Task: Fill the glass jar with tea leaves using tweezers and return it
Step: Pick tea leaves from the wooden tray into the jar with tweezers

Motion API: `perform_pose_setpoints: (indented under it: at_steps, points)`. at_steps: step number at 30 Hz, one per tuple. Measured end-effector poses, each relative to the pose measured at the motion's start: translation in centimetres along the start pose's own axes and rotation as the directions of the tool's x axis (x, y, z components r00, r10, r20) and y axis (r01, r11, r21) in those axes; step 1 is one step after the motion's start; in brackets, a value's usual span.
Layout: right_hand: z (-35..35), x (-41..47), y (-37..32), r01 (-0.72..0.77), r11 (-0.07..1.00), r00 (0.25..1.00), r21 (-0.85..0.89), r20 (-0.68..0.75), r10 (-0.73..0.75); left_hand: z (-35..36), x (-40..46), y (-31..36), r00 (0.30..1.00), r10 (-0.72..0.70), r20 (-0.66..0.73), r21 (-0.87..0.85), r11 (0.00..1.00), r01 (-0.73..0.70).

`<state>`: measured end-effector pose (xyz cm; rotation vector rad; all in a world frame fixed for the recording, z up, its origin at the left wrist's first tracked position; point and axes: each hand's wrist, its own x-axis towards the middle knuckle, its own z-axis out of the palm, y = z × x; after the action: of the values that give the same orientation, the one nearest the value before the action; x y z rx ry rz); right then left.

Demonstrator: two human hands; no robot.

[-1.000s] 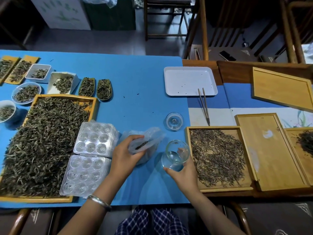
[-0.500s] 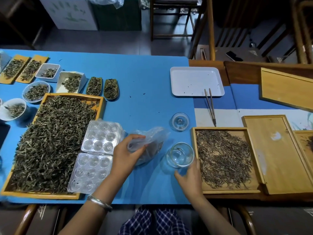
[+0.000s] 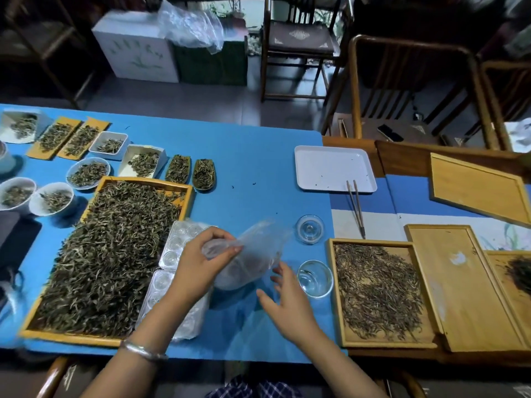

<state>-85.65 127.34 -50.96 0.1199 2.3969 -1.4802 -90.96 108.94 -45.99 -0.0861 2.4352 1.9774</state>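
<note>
An empty glass jar [image 3: 315, 278] stands on the blue table, just left of a small wooden tray of thin tea leaves [image 3: 376, 288]. Its glass lid [image 3: 309, 227] lies beyond it. Tweezers [image 3: 356, 207] lie past the tray, their far end on a white tray [image 3: 333, 168]. My left hand [image 3: 201, 259] grips the mouth of a clear plastic bag [image 3: 253, 254] holding some dark leaves. My right hand [image 3: 287, 300] hovers with spread fingers beside the bag, left of the jar, touching neither that I can tell.
A large wooden tray heaped with tea leaves [image 3: 109, 254] fills the left. Clear plastic cavity moulds [image 3: 175, 271] lie under my left arm. Several small dishes of tea [image 3: 86, 173] line the far left. Wooden lids [image 3: 465, 285] sit at the right; chairs stand behind.
My right hand let go of the glass jar and moved left toward the bag. My left hand lifted the bag's mouth higher. The camera view tilted up.
</note>
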Motion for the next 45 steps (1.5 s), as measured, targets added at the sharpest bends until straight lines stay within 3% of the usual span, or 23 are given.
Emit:
perform_pose_setpoints:
  at_steps: [5,10,18,22,26,34,38,42,45]
  points:
    - [0.7,1.0,-3.8,0.111,0.993,0.988,-0.037,-0.104,-0.114,-2.1,-0.2,2.9,0.998,-0.004,-0.056,-0.069,0.998,0.0]
    - [1.1,0.5,-6.8,0.213,0.977,0.953,-0.029,-0.212,-0.214,-2.9,-0.4,5.1,1.0,0.011,-0.017,-0.135,0.991,-0.013]
    - [-1.7,-0.2,-9.2,0.261,0.964,0.916,0.059,-0.329,-0.228,-3.4,0.3,6.6,0.985,0.042,0.169,-0.289,0.957,0.008]
    - [-4.2,-1.0,-10.0,0.256,0.965,0.893,0.048,-0.394,-0.217,-2.7,0.4,5.7,0.959,0.021,0.283,-0.174,0.984,0.03]
    - [-6.2,-2.3,-10.4,0.261,0.964,0.849,0.041,-0.484,-0.21,0.9,0.3,5.6,0.906,0.057,0.419,-0.03,0.998,-0.049]
    - [-13.7,-6.8,-8.1,0.246,0.964,0.827,0.098,-0.541,-0.156,11.3,0.6,9.4,0.841,0.188,0.507,-0.127,0.982,-0.143]
    - [-19.0,-10.3,-3.6,0.17,0.977,0.761,0.126,-0.647,-0.049,16.7,0.4,11.0,0.775,0.178,0.606,-0.161,0.982,-0.1]
    - [-22.6,-12.4,1.3,0.102,0.955,0.831,0.277,-0.552,0.071,22.3,-0.7,11.8,0.684,0.134,0.718,-0.152,0.988,-0.034]
    - [-25.1,-13.0,4.5,0.103,0.942,0.817,0.319,-0.567,0.103,26.9,-1.2,11.8,0.633,0.091,0.769,-0.136,0.99,0.023]
